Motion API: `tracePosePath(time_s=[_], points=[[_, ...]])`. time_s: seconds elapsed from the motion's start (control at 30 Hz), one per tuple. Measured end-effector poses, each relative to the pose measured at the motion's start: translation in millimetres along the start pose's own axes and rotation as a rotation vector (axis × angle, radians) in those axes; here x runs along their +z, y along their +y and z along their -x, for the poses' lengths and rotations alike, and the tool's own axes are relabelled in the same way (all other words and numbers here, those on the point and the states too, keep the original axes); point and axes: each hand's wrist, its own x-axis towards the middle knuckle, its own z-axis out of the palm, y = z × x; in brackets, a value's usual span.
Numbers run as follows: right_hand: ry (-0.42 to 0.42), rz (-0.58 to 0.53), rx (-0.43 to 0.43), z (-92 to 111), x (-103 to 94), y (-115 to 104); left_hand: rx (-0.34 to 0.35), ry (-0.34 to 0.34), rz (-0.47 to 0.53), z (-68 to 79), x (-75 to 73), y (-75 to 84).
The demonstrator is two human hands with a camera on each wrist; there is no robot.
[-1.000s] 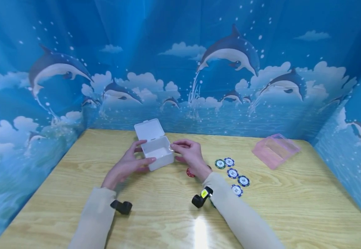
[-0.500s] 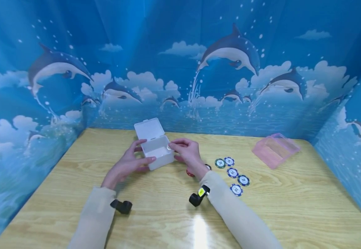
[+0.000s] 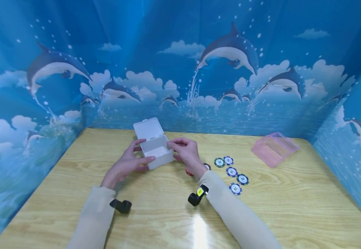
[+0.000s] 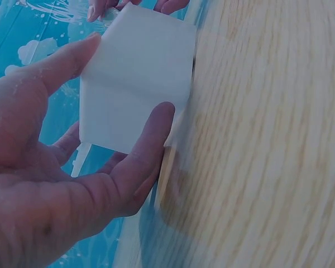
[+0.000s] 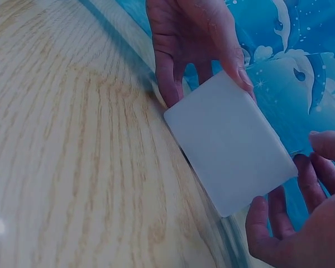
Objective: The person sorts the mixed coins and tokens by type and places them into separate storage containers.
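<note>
A white hinged-lid plastic box [image 3: 157,148] stands on the table, its lid [image 3: 148,128] swung back. My left hand [image 3: 127,160] grips the box by its left end, thumb on the front wall and fingers behind; the left wrist view shows that hand [image 4: 78,139] around the box [image 4: 139,78]. At the box's right end, my right hand [image 3: 186,152] pinches a small, clear, round piece [image 4: 110,15] between thumb and forefinger, right at the rim. Its kind is hard to make out. In the right wrist view the lower right fingers [image 5: 259,218] lie close to the box [image 5: 229,139].
Several poker chips lie right of the right hand, among them a green one [image 3: 219,162] and a blue one [image 3: 235,188]. A red chip [image 3: 189,172] is partly hidden by the right wrist. A pink translucent container [image 3: 275,149] lies at the back right. The dolphin curtain [image 3: 180,69] hangs behind.
My right hand has shifted slightly left, bringing the small round piece from outside the rim over the box's inside edge. The left hand and box have hardly moved.
</note>
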Motion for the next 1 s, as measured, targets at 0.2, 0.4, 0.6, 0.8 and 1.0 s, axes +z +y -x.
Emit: tracePosePath(time_s=[0.2,0.4,0.6,0.8,1.0], points=[[0.002,-0.003,0.006,-0.2,-0.5,-1.8,-0.001,0.003,-0.001,-0.2,0.6,2.7],[-0.011,-0.004,0.01,0.3,-2.8,-3.6,-0.003,0.007,-0.022,0.4,0.9,4.9],[-0.045,0.01,-0.014,-1.1,-6.7,-2.2,-0.012,0.021,-0.088,1.0,-1.3,6.1],[-0.082,0.083,-0.086,-1.2,-14.9,-2.0,-0.005,0.009,-0.148,4.1,-4.4,6.6],[-0.105,0.356,-0.285,0.8,-24.9,-0.6,0.046,0.006,-0.249,8.0,-8.8,6.4]])
